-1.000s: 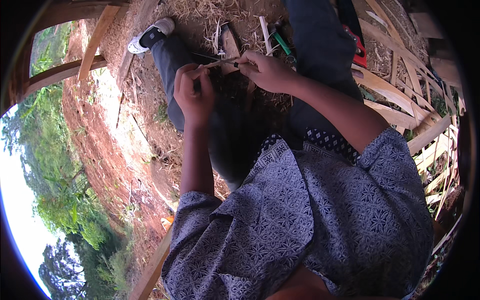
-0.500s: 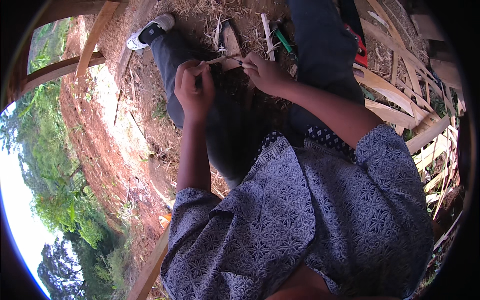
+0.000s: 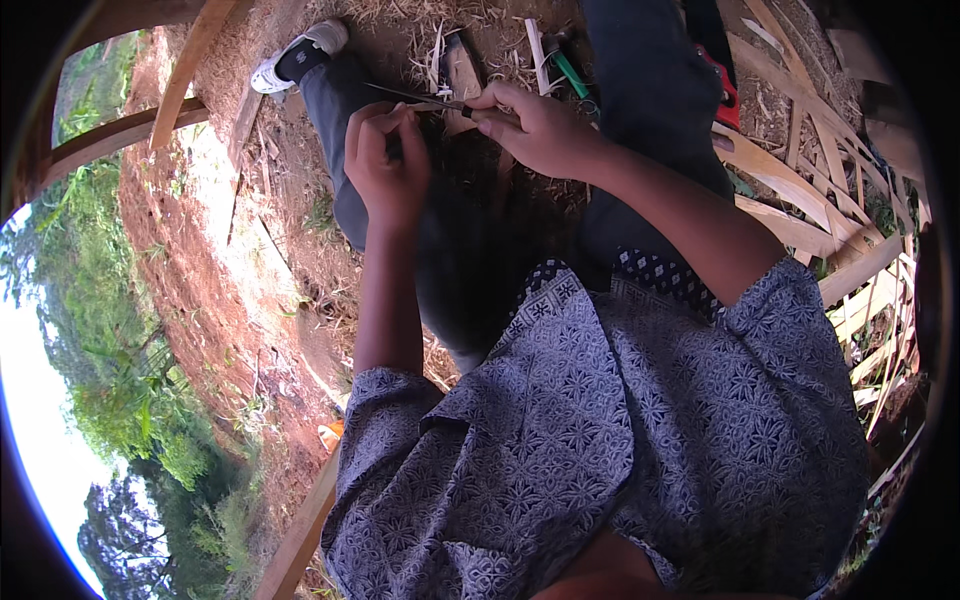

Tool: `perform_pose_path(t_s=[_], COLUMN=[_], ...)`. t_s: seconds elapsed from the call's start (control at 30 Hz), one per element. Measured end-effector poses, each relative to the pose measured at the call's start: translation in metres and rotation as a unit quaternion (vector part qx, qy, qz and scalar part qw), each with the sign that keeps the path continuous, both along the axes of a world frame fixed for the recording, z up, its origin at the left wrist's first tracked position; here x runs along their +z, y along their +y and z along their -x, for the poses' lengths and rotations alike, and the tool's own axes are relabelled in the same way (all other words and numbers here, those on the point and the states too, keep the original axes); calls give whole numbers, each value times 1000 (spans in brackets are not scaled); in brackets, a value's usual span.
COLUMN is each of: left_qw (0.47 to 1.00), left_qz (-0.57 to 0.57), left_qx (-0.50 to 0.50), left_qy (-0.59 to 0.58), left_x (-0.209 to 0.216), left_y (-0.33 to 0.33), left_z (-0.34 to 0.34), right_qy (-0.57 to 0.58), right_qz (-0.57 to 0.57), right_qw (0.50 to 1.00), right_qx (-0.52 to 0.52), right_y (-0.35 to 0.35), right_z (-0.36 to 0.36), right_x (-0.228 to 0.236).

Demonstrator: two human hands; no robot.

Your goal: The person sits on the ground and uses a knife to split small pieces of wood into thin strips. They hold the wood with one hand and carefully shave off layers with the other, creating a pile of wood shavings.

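Note:
My left hand (image 3: 388,165) pinches a thin pale wood strip (image 3: 424,107) between thumb and fingertips, above my lap. From the right, my right hand (image 3: 540,130) is closed round the handle of a knife. The knife's slim dark blade (image 3: 400,93) points left and lies along or just over the strip; whether the two touch I cannot tell. Most of the handle is hidden inside my fingers. Beyond the hands a flat wooden piece (image 3: 462,72) rests on the ground.
Between my outstretched legs lie a pale stick (image 3: 537,55), a green-handled tool (image 3: 570,72) and scattered shavings. A red tool (image 3: 722,88) sits by my right leg. Wooden slats (image 3: 800,190) pile up on the right. Left, beams (image 3: 125,137) border a reddish slope.
My right hand has turned and shifted slightly right. The knife blade now shows stretched leftward over the strip, past my left fingertips. My left hand has barely moved.

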State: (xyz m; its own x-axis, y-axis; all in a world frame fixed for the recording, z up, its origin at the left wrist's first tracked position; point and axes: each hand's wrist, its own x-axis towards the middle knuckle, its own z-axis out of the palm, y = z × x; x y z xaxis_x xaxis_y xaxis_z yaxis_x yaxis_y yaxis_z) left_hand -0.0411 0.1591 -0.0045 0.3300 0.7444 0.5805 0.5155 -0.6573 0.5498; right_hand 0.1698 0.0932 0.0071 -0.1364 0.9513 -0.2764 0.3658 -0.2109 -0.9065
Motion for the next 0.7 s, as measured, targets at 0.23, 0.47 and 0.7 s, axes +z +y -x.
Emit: perform_pose_path(t_s=[0.23, 0.47, 0.7], left_qw=[1000, 997, 1000], left_qz=[3, 46, -4], left_qx=[18, 42, 25], left_qy=[-11, -34, -8], left_x=[-7, -17, -6], left_y=[4, 4, -1], left_z=[1, 15, 5], right_qy=[107, 53, -59], right_qz=[-72, -95, 45], right_qw=[989, 989, 996], right_qx=[-69, -99, -45], right_y=[1, 5, -10], right_z=[26, 24, 16], right_x=[-29, -25, -16])
